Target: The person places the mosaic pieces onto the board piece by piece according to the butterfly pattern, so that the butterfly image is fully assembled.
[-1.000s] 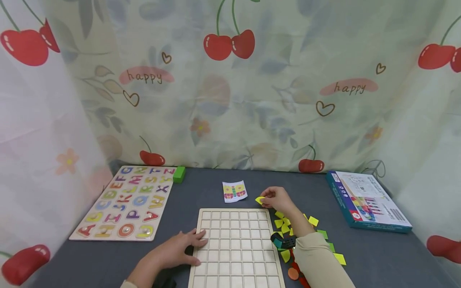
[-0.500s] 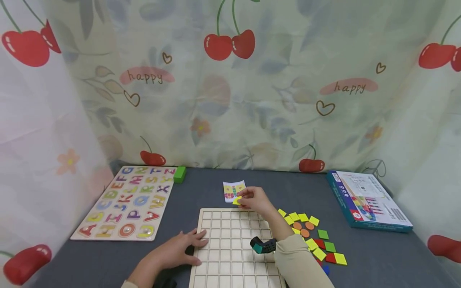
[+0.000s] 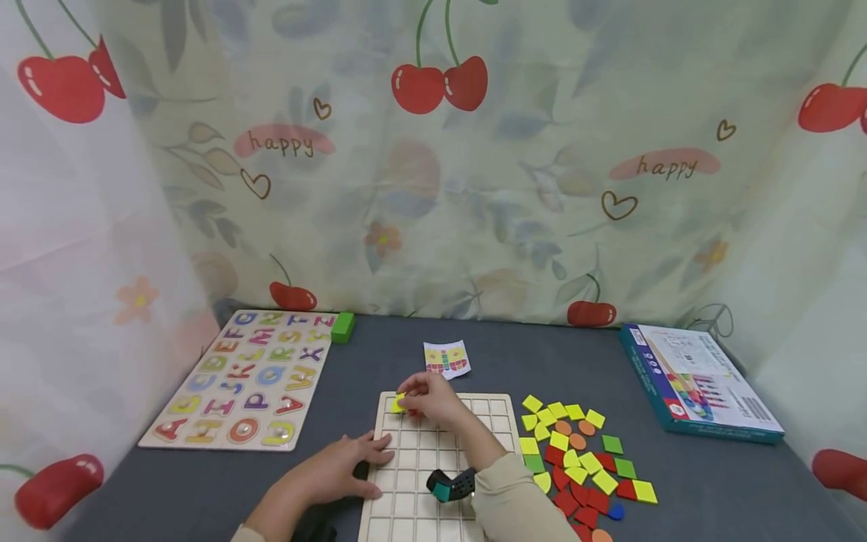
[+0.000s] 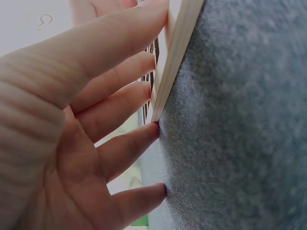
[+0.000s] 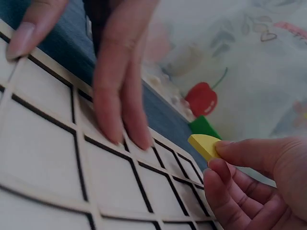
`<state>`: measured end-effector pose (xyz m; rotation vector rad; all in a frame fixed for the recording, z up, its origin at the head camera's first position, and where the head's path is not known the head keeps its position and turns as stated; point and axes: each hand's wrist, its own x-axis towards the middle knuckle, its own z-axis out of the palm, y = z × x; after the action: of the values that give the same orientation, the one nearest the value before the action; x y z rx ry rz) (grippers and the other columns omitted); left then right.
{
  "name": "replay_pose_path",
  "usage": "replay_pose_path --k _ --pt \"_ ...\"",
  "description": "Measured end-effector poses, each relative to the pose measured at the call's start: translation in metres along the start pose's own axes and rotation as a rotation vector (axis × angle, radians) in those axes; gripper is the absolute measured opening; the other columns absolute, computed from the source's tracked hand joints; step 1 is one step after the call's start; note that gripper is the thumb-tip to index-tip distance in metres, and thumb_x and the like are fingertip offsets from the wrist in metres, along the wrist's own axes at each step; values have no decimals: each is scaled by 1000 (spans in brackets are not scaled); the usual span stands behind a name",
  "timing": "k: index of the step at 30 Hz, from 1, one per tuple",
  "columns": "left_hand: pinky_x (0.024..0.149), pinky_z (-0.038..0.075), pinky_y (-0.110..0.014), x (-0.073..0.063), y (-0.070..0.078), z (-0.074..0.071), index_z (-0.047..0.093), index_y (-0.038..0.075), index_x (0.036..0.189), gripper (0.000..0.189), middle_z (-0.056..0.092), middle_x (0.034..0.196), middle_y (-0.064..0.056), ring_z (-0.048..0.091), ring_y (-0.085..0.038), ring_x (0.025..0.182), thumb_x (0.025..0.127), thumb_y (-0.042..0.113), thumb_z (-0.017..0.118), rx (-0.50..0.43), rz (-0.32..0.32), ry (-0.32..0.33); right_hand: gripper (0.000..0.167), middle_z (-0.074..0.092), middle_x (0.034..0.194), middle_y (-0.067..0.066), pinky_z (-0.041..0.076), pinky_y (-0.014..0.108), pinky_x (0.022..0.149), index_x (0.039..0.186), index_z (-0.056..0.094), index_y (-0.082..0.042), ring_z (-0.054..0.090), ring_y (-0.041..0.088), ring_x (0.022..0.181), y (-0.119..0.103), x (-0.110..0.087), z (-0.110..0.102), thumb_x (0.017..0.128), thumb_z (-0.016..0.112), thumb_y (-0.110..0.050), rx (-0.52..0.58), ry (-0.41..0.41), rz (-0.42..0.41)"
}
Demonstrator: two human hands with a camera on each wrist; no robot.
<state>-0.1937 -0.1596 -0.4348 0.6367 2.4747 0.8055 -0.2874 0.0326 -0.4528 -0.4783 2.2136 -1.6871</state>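
Dark grey table — gridded wooden board front centre; 1 picture card just beyond it. Left: letter board, green block at its far corner. Right: scattered coloured pieces, then 1 flat box.

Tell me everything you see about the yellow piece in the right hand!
The yellow piece is smooth-looking and fairly flat, with a thick edge and a curved side; it may be painted wood. The right hand pinches it, tilted, at the far left corner of the pale grid board. It isn't lying flat in a square. The hand hides part of it.
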Motion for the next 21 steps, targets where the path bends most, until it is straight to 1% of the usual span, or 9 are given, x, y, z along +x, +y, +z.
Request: replay_pose_path --k 2,6,12,15,18,21 --pt "106 15 -69 0 0 0 58 13 129 58 42 146 -7 26 -37 140 77 32 73 3 -8 2 17 59 70 3 48 19 50 98 63 7 56 9 55 1 1 6 84 65 -2 -8 -23 -9" --pt "106 15 -69 0 0 0 58 13 128 57 42 146 -6 26 -36 140 77 32 74 1 -19 3 15 57 71 3 51 20 52 94 64 7 55 9 56 1 0 13 82 67 -1 -28 -34 0" --pt "106 15 -69 3 0 1 58 14 129 57 43 145 -5 25 -37 140 77 32 74 6 -36 -10 11 61 75 6 53 22 58 89 65 6 56 8 59 2 -1 12 81 67 1 -97 -54 -1" --pt "106 15 -69 4 0 0 58 15 129 57 43 145 -4 25 -36 140 77 33 73 9 -40 -11 9 63 74 7 53 21 57 87 67 5 56 7 58 3 -1 13 80 68 0 -123 -48 -4" --pt "106 15 -69 3 -1 0 58 15 129 57 44 145 -5 26 -36 140 77 33 73 10 -37 -7 6 64 70 3 50 18 54 83 70 3 55 5 57 2 -1 14 80 69 -2 -178 -35 -2" --pt "106 15 -69 2 0 0 58 14 129 57 44 145 -5 26 -36 140 77 32 73 6 -34 -4 4 62 65 -1 46 17 52 80 71 -1 54 5 55 1 -1 15 80 71 -5 -235 -17 12"
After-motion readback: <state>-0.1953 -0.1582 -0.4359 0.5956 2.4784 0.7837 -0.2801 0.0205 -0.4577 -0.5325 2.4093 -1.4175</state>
